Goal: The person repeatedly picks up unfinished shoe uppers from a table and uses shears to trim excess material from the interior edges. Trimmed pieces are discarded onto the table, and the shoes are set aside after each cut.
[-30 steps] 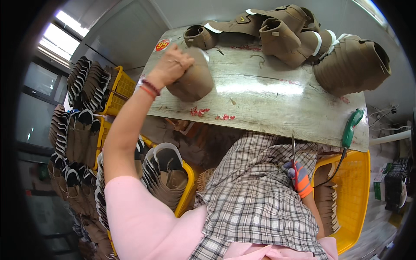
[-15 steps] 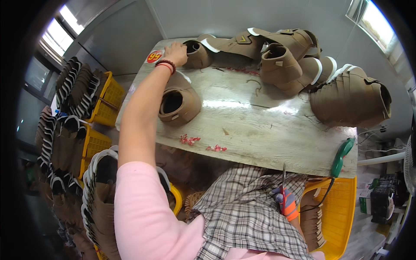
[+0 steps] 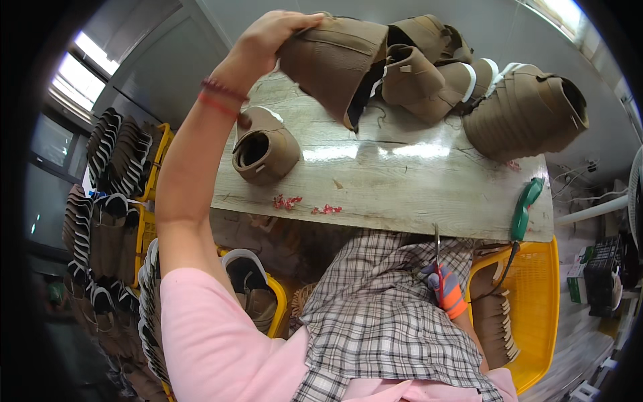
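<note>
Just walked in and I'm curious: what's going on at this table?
The person's left hand holds a brown shoe upper above the far side of the table. Their gloved right hand grips a red-handled pointed tool, perhaps scissors, by the checked apron. Another upper rests on the table's left, and a stack of nested uppers lies on its right.

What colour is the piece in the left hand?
The piece is brown outside, dark inside; best seen in the head view.

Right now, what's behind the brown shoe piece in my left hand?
Beyond the shoe piece, another brown piece shows at right, with tabletop below; whatever the held one covers can't be seen.
</note>
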{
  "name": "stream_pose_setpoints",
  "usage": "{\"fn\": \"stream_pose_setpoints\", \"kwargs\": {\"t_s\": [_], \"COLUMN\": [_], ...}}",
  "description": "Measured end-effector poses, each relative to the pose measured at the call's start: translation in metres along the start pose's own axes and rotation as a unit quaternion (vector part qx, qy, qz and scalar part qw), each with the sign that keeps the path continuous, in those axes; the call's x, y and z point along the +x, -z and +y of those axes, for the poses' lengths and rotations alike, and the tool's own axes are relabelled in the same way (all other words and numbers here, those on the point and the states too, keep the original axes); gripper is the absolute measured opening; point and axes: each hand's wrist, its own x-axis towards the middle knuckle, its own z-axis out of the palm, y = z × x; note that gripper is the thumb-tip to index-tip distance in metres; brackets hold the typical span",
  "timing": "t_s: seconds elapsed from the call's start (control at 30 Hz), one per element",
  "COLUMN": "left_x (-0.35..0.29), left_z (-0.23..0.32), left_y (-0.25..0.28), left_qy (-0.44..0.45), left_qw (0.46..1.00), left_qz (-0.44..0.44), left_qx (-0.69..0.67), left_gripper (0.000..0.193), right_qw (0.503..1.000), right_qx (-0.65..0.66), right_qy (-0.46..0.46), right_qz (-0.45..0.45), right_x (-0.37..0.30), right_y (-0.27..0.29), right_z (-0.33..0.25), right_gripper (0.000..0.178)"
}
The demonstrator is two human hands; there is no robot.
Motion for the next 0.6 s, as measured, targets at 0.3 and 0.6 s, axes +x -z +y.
{"fn": "stream_pose_setpoints", "kwargs": {"t_s": [0.3, 0.6], "left_x": [-0.234, -0.368], "left_z": [0.087, 0.071], "left_y": [-0.142, -0.218], "left_qy": [0.552, 0.580], "left_qw": [0.555, 0.515], "left_qz": [0.207, 0.343], "left_qx": [-0.587, -0.530], "left_gripper": [0.024, 0.030], "right_qw": [0.992, 0.847], "right_qx": [-0.024, -0.498], "right_qy": [-0.024, 0.182], "right_qz": [0.126, -0.033], "right_x": [-0.011, 0.043], "right_y": [0.051, -0.002], "right_z": [-0.066, -0.103], "right_gripper": [0.024, 0.028]}}
